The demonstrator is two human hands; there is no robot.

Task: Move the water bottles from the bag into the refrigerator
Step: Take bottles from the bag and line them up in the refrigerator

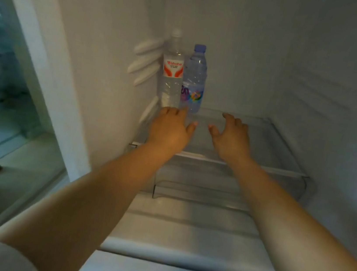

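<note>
Two water bottles stand upright side by side at the back left of a glass refrigerator shelf (263,147). The left bottle (171,74) has a white cap and a red and white label. The right bottle (194,80) has a blue cap and a colourful label low down. My left hand (171,127) reaches over the shelf just in front of the bottles, fingers relaxed, holding nothing. My right hand (230,135) hovers over the shelf to the right of it, fingers spread and empty. The bag is out of view.
White refrigerator walls close in on the left, back and right. Shelf rails (144,61) stick out of the left wall beside the bottles. A clear drawer (199,191) sits under the shelf. Beyond the door frame at left lies a pale floor (20,163).
</note>
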